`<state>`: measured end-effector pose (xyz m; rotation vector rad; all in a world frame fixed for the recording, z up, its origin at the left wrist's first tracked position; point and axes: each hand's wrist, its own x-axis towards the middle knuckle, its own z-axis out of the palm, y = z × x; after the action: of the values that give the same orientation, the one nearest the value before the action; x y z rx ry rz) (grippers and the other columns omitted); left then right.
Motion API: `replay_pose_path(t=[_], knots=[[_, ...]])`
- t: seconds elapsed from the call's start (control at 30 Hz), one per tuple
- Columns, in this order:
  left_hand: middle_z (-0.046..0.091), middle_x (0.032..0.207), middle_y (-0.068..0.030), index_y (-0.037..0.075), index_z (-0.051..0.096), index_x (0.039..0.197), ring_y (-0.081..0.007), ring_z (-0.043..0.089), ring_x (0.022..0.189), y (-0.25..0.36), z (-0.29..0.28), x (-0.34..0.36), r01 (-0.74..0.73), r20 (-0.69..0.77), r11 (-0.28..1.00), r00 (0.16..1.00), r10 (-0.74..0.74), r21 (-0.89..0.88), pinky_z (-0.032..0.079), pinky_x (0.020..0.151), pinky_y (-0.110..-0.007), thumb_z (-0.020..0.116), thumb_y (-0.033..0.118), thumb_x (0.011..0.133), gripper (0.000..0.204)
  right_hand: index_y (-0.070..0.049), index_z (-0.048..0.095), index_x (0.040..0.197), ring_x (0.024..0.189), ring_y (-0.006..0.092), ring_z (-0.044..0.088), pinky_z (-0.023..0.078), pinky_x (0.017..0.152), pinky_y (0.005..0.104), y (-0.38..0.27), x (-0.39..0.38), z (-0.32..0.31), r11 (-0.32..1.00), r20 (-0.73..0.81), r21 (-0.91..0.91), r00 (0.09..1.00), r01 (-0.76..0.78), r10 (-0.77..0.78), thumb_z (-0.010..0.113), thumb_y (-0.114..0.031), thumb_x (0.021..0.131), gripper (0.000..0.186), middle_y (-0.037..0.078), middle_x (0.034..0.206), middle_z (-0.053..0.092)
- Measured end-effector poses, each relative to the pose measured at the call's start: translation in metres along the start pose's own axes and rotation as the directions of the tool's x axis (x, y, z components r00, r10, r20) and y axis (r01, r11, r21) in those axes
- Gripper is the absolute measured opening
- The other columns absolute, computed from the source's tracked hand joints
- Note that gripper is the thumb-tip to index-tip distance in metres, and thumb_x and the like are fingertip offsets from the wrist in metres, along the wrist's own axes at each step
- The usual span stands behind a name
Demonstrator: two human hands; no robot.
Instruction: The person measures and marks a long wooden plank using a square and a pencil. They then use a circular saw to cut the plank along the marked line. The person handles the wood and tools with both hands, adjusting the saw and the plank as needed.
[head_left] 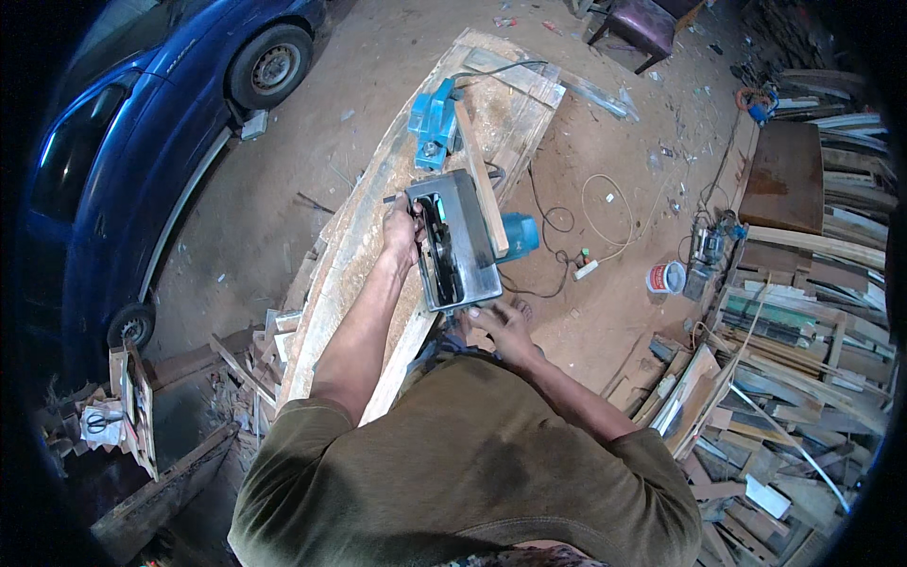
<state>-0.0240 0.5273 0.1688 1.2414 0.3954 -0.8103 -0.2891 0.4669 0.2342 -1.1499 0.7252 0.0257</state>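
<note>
A circular saw (475, 241) is turned so that its dark metal base plate faces up, over the wooden bench. Part of its teal motor housing (518, 236) shows on the right side. My left hand (402, 230) is closed around the plate's left edge, near the blade slot. At the near end, my right hand (505, 331) holds the saw by the plate's corner, fingers partly hidden. A narrow wood strip (479, 170) runs along the saw's right side. Just beyond lies a blue electric planer (435, 123).
Sawdust covers the long plank bench (373, 203). Cords (567, 260) and a power strip (587, 269) lie on the ground to the right, near a white bucket (666, 277). Scrap wood (794, 378) is heaped at right. A blue vehicle (123, 170) stands at left, a chair (638, 28) at the far side.
</note>
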Motion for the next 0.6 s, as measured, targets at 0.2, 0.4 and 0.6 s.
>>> replay_pose_path(t=[0.2, 0.4, 0.6], knots=[[0.047, 0.069, 0.0064, 0.016, 0.053, 0.087, -0.0058, 0.034, 0.048, -0.012, -0.034, 0.018, 0.064, 0.175, 0.993, 0.981, -0.081, 0.101, 0.026, 0.039, -0.024, 0.039, 0.039, 0.11, 0.035, 0.002, 0.064, 0.126, 0.095, 0.0134, 0.065, 0.049, 0.092, 0.0284, 0.03, 0.004, -0.009, 0.978, 0.192, 0.01, 0.96, -0.209, 0.203, 0.069, -0.036, 0.097, 0.048, 0.006, 0.109, 0.072], [0.043, 0.064, 0.0053, 0.015, 0.054, 0.087, -0.0052, 0.03, 0.045, 0.002, -0.004, -0.016, 0.0, 0.225, 0.987, 0.974, -0.037, 0.162, 0.025, 0.036, -0.022, 0.041, 0.042, 0.109, 0.037, 0.0, 0.072, 0.114, 0.091, 0.0142, 0.066, 0.053, 0.086, 0.03, -0.011, 0.002, -0.043, 0.945, 0.545, -0.326, 0.819, 0.01, 0.18, 0.068, -0.036, 0.098, 0.04, 0.007, 0.103, 0.072], [0.048, 0.069, 0.0038, 0.014, 0.054, 0.089, -0.005, 0.033, 0.044, -0.02, 0.021, -0.022, -0.015, 0.272, 0.985, 0.962, -0.033, 0.171, 0.025, 0.035, -0.023, 0.045, 0.04, 0.109, 0.034, -0.004, 0.07, 0.11, 0.092, 0.0184, 0.067, 0.053, 0.081, 0.034, -0.019, 0.059, -0.098, 0.888, -0.392, -0.452, 0.912, -0.078, -0.119, 0.063, -0.043, 0.097, 0.042, 0.008, 0.101, 0.071]])
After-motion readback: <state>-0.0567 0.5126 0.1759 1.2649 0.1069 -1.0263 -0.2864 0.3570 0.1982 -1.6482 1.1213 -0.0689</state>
